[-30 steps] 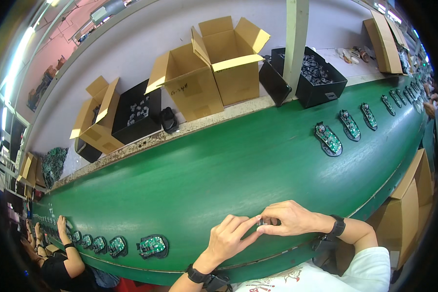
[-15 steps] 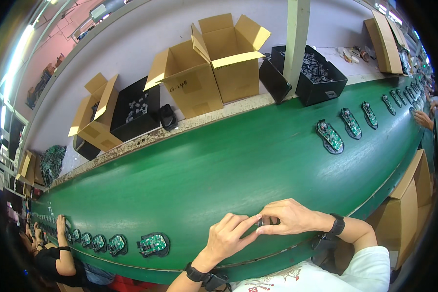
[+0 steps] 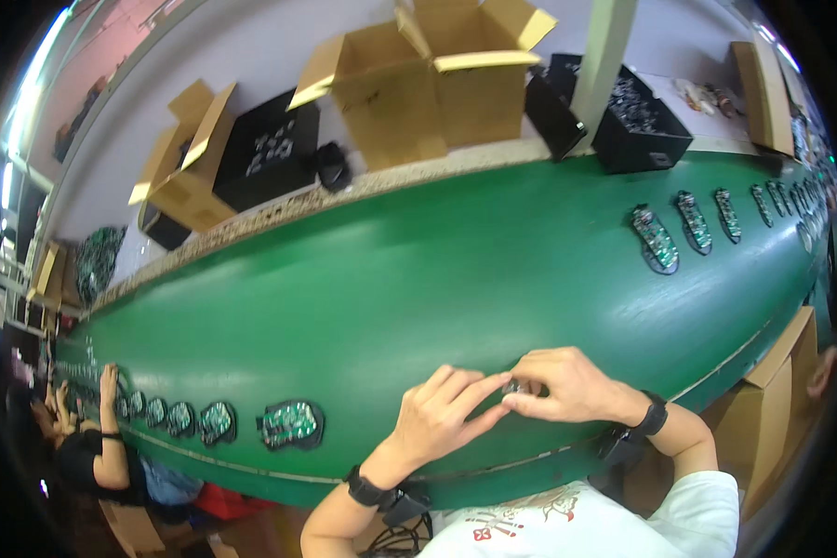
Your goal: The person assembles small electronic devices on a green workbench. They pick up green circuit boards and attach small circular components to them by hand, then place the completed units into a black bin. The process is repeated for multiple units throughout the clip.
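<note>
Both hands meet over the near side of the green conveyor belt (image 3: pixel 418 279). Between their fingertips is a small dark, shiny part (image 3: pixel 519 387), mostly hidden by the fingers, so its kind cannot be told. My right hand (image 3: pixel 572 386) is closed round it with thumb and forefinger. From the other side, my left hand (image 3: pixel 442 414) has its thumb and forefinger pinched against the same part. The closest green circuit board in a black casing (image 3: pixel 290 425) lies on the belt to the left, apart from my hands.
More such boards (image 3: pixel 218 423) line the belt's left side, others (image 3: pixel 655 239) its far right. Beyond the belt, a ledge holds open cardboard boxes (image 3: pixel 386 112) and black bins of small parts (image 3: pixel 642 130). At left a co-worker's hand (image 3: pixel 109 383) reaches over the belt.
The view has tilted, so the belt and boxes sit higher in the picture. My hands stay together at the small part, turned slightly. A co-worker's hand at far right has left the belt.
</note>
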The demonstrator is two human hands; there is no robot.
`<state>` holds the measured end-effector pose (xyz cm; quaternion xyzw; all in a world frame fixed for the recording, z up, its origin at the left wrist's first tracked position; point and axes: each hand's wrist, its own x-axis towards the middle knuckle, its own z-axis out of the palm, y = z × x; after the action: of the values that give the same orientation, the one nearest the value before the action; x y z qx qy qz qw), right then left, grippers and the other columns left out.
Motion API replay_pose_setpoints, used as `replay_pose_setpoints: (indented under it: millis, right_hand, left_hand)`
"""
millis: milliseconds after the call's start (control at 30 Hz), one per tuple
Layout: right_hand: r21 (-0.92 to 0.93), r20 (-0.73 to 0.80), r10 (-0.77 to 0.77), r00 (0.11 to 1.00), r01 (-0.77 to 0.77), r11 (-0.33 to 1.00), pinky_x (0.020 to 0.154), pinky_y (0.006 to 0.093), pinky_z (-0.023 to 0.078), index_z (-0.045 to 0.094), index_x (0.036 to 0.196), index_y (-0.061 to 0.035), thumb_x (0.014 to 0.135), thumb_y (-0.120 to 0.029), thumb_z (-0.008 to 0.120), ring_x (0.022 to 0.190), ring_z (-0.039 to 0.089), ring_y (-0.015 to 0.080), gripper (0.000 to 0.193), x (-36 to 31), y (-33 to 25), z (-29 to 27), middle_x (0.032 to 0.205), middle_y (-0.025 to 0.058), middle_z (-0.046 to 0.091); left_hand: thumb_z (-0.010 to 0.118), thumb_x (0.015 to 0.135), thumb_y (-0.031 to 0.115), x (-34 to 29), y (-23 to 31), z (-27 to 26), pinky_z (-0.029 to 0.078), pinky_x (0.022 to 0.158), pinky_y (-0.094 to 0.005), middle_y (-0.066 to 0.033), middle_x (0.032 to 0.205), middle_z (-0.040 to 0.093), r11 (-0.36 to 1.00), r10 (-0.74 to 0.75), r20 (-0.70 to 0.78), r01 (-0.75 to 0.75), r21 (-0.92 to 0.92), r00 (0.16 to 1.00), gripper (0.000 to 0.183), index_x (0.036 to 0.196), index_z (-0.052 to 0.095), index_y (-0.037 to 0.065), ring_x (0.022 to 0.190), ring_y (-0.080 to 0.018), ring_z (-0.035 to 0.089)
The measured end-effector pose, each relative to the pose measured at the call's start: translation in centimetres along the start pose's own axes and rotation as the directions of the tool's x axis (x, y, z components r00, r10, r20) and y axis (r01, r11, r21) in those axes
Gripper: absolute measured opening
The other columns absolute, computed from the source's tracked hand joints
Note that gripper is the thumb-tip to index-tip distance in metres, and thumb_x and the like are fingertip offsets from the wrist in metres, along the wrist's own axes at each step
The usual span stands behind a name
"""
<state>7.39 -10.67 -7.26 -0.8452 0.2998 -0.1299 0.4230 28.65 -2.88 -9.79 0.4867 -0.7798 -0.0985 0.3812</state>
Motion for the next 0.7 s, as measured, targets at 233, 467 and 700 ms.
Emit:
replay_pose_setpoints:
  millis: [233,467,700]
  right_hand:
    - [-0.055,-0.017,0.067,0.998,-0.068,0.996,0.064,0.0389,0.052,0.071,0.090,-0.0025,0.088,-0.031,0.074,0.068,0.065,0.0269,0.028,0.5,-1.0,-0.2,0.074,0.0102,0.068]
    - [-0.098,0.015,0.071,0.997,-0.069,0.993,0.066,0.0387,0.053,0.072,0.089,-0.0033,0.089,-0.034,0.073,0.069,0.066,0.0266,0.031,0.8,-1.3,-0.5,0.073,0.0089,0.069]
    - [-0.099,-0.012,0.062,0.998,-0.063,0.993,0.065,0.0382,0.053,0.071,0.088,-0.0035,0.089,-0.034,0.074,0.069,0.066,0.0260,0.030,0.9,-1.1,-0.8,0.072,0.0080,0.068]
  left_hand:
    - [0.082,0.079,0.022,0.0,0.3,-2.0,0.055,0.066,-0.0310,-0.0021,0.102,0.067,0.983,-0.084,0.029,0.078,0.166,0.996,0.037,0.114,0.073,0.014,0.085,-0.0205,0.063]
    - [0.078,0.084,0.039,-3.1,0.7,-6.9,0.039,0.103,-0.0628,-0.0249,0.149,0.038,0.760,-0.543,0.231,0.356,0.543,0.807,0.075,0.147,0.047,0.015,0.136,-0.0439,0.038]
    - [0.076,0.083,0.051,-5.8,1.7,-8.2,0.030,0.104,-0.0767,-0.0312,0.159,0.022,0.434,-0.873,0.127,0.630,0.644,0.471,0.092,0.157,0.034,0.014,0.144,-0.0517,0.025]
